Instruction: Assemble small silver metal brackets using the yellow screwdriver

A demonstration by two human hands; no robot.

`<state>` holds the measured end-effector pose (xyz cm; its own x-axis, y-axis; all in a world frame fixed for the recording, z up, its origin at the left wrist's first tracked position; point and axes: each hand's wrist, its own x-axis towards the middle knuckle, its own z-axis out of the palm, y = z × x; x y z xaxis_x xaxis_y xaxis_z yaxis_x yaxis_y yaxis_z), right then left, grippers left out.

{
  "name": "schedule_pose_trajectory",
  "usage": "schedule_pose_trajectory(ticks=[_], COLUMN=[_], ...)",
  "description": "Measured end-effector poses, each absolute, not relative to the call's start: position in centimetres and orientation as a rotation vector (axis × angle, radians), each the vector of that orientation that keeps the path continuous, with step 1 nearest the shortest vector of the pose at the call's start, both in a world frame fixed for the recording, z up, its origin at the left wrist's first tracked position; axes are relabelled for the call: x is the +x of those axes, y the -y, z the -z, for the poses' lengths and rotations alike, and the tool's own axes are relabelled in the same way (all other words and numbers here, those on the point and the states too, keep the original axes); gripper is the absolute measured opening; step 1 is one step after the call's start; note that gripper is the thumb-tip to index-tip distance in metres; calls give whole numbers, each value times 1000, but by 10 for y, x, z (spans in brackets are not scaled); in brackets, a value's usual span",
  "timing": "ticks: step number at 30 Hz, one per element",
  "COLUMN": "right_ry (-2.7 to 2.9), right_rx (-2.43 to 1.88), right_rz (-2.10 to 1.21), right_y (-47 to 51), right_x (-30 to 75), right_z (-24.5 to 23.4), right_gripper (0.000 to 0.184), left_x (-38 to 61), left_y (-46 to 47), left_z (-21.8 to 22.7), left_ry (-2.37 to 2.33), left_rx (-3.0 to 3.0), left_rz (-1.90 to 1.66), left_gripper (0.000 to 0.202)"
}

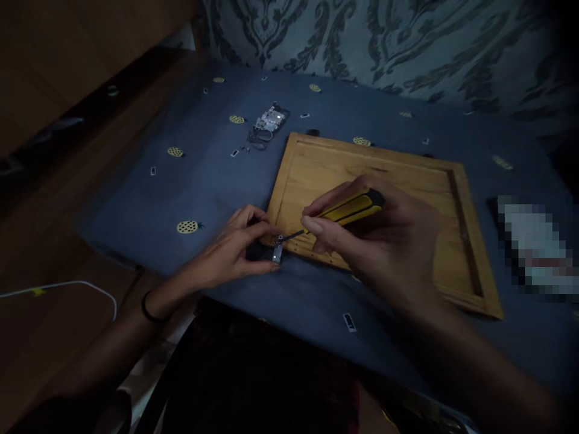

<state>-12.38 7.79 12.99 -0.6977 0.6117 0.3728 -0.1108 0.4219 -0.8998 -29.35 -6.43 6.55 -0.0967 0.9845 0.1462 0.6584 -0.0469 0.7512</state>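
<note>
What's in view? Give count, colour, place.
Wooden board: 1, tan, centre right
Cloth: 1, printed blue, beneath board
Screwdriver: 1, yellow-black, centre
Metal piece: 1, grey, board's near edge
Metal parts: several, silvery, beyond board's left corner
Bits: few, dark, near parts
Backdrop: 1, patterned grey, top
Furniture: 1, brown, upper left
Cable: 1, white, lower left
Pixelated thing: 1, pale, right
Wristband: 1, black, left wrist
Left grip: 1, bare hand, holding metal piece
Right grip: 1, bare hand, holding screwdriver
</note>
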Motion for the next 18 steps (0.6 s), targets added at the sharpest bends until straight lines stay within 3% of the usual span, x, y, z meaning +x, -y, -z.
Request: schedule_pose_trajectory(ticks=[6,18], right_ry=[1654,1816], right_rx=[-355,-397], right_rz=[-1284,-1304], right_y=[-74,-72], right_x=[-129,-126], right_z=[-128,-121], right_gripper=[21,25], left_x=[-294,-295], left_y=[65,65], left_z=[-66,-64], left_ry=[-1798,-1790], left_rx=[1755,1747], left_rz=[-993,-996], left_gripper=[45,44])
